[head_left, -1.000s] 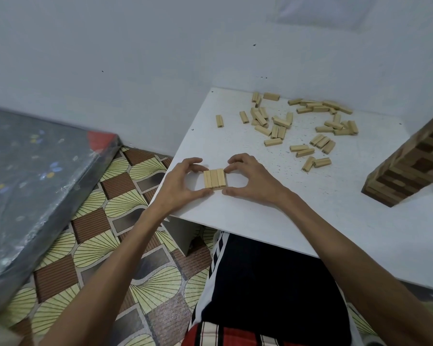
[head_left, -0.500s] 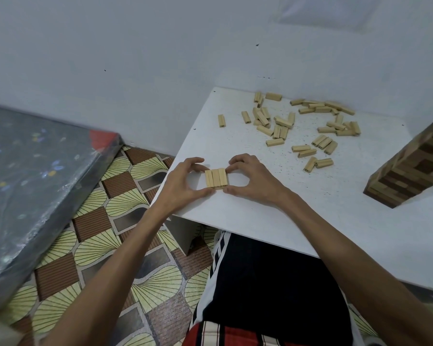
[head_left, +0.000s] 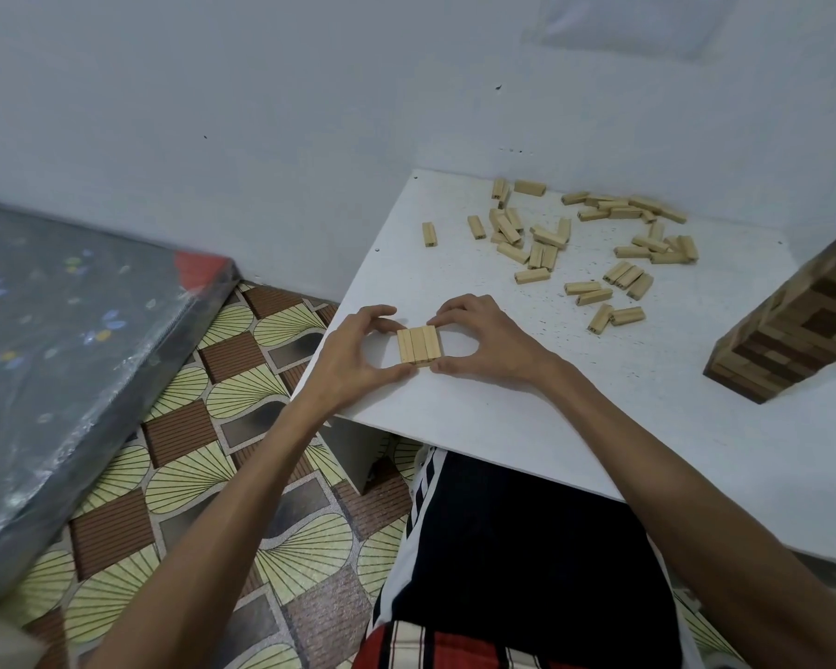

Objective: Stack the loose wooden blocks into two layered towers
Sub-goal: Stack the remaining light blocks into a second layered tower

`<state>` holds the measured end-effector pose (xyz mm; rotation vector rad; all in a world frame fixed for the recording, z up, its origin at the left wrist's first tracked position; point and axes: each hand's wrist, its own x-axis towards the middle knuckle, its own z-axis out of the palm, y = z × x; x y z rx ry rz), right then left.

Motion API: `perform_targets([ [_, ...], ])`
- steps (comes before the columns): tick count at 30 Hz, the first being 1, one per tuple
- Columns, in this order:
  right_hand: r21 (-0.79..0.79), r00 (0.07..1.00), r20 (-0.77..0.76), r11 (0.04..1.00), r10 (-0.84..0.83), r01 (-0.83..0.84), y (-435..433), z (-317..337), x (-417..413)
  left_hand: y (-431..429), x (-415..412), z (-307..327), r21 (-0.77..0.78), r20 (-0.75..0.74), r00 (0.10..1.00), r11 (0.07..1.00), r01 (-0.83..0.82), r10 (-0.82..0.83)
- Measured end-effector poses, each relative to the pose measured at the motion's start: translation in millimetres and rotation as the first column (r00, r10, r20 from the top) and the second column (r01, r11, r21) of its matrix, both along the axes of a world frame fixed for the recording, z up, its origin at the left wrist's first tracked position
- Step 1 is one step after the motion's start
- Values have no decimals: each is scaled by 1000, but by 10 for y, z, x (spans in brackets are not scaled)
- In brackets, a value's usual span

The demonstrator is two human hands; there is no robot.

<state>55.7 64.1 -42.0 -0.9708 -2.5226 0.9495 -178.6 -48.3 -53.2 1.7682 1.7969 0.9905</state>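
Note:
Three pale wooden blocks (head_left: 419, 345) lie side by side as one flat layer near the front left of the white table (head_left: 599, 403). My left hand (head_left: 353, 359) pinches the layer's left side with thumb and fingertips. My right hand (head_left: 483, 342) presses its right side the same way. Several loose blocks (head_left: 585, 248) lie scattered at the table's back. A built tower of dark and light blocks (head_left: 802, 321) stands at the right edge, its top cut off by the frame.
A grey wall runs behind the table. A plastic-wrapped mattress (head_left: 59, 350) lies on the patterned floor (head_left: 242, 456) to the left. My lap in dark shorts (head_left: 527, 548) sits under the table's front edge.
Both hands stay around the three-block layer, squeezing it slightly tighter. The view has shifted only a little.

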Motion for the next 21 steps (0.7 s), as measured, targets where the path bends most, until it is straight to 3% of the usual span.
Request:
perform_targets([
  [21, 28, 1000, -5, 1000, -14, 14, 2, -45, -20, -9, 18, 1, 24, -7, 1000, 1000, -9, 9],
])
